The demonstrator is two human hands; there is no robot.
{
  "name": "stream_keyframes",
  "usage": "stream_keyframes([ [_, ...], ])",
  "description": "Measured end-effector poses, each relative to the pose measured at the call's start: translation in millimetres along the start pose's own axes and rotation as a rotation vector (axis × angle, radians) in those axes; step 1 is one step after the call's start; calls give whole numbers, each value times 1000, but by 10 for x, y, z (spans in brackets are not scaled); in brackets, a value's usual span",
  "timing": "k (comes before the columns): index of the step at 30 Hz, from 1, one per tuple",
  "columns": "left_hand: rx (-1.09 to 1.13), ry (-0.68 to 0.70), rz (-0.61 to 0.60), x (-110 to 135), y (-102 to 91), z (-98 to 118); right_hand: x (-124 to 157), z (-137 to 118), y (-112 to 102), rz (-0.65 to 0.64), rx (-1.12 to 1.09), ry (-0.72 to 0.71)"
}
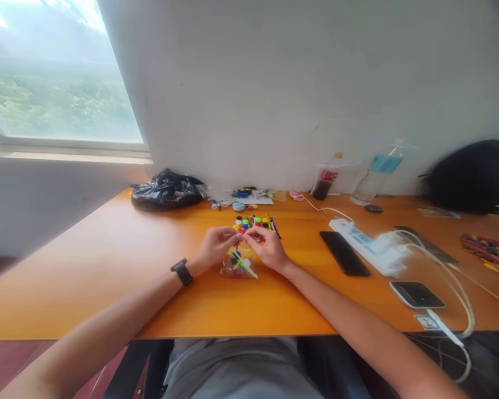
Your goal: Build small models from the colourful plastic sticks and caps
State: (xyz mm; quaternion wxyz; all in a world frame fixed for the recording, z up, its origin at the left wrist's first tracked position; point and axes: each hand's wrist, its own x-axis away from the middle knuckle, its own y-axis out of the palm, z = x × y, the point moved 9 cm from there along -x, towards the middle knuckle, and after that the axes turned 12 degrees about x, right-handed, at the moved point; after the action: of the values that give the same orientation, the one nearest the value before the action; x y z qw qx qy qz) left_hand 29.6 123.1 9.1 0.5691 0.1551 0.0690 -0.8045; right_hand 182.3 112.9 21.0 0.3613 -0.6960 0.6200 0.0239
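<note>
Both hands meet over the middle of the orange table (108,277). My left hand (217,245), a black watch on its wrist, and my right hand (267,246) pinch the top edge of a small clear plastic bag (239,264) that lies on the table and holds colourful sticks and small round pieces. Just beyond the fingers lies a cluster of small colourful pieces (254,223), red, green, yellow, blue and black. The fingers of both hands are curled and closed on the bag's edge.
A black plastic bag (166,190) lies at the back left by the wall. To the right are a black phone (344,252), a white power strip (368,245) with cables, a second phone (416,293), two bottles (374,177), a black backpack (469,176) and a colourful heap (489,252).
</note>
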Motion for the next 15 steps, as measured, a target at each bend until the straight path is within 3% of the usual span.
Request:
stream_keyframes([
  [7,29,-42,47,-56,-152,-19,-59,234,-39,-25,-44,124],
  [15,13,-110,-38,-134,-217,-46,-140,323,-116,-120,-164,171],
])
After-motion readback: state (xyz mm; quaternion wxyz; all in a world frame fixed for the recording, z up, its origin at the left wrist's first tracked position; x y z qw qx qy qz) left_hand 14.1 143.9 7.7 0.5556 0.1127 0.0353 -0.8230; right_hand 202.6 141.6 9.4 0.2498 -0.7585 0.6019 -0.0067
